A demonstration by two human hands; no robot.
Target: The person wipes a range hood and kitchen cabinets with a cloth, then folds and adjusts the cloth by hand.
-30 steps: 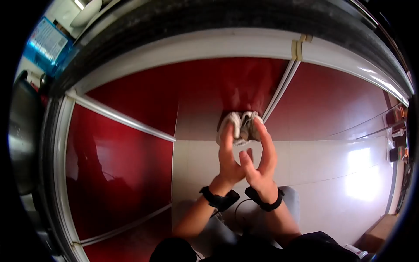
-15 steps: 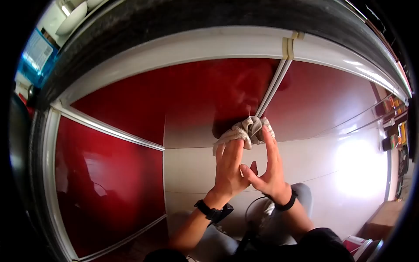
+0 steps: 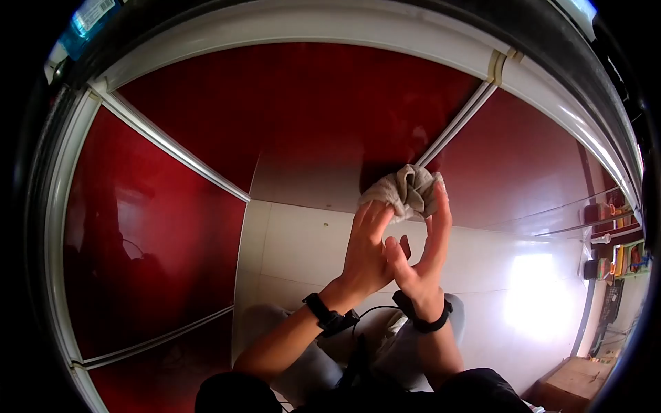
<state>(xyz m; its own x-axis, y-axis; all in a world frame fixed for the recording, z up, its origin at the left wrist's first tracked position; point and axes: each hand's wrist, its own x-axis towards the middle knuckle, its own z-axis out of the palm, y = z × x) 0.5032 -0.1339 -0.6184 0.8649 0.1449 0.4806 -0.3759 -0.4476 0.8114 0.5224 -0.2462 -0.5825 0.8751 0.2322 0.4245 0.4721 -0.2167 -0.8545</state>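
Observation:
A crumpled grey-beige cloth [image 3: 411, 189] is bunched near the lower part of the red cabinet front [image 3: 310, 117], by the metal strip between two panels. My left hand [image 3: 366, 249] has its fingers on the left side of the cloth. My right hand [image 3: 425, 255] reaches up along the cloth's right side, its long fingers touching the edge and its thumb spread toward my left hand. Both hands hold the cloth between them. Black bands sit on both wrists.
Dark countertop edge [image 3: 179, 29] curves above the cabinets. Another red panel [image 3: 155, 234] stands at the left. A blue bottle [image 3: 86, 27] is at the upper left. Pale tiled floor [image 3: 482, 275] lies below, with a cardboard box [image 3: 575, 378] at the lower right.
The hands and cloth have shifted slightly right along the cabinet bottom. The cloth looks more spread on its left side than at first. The head view has also moved.

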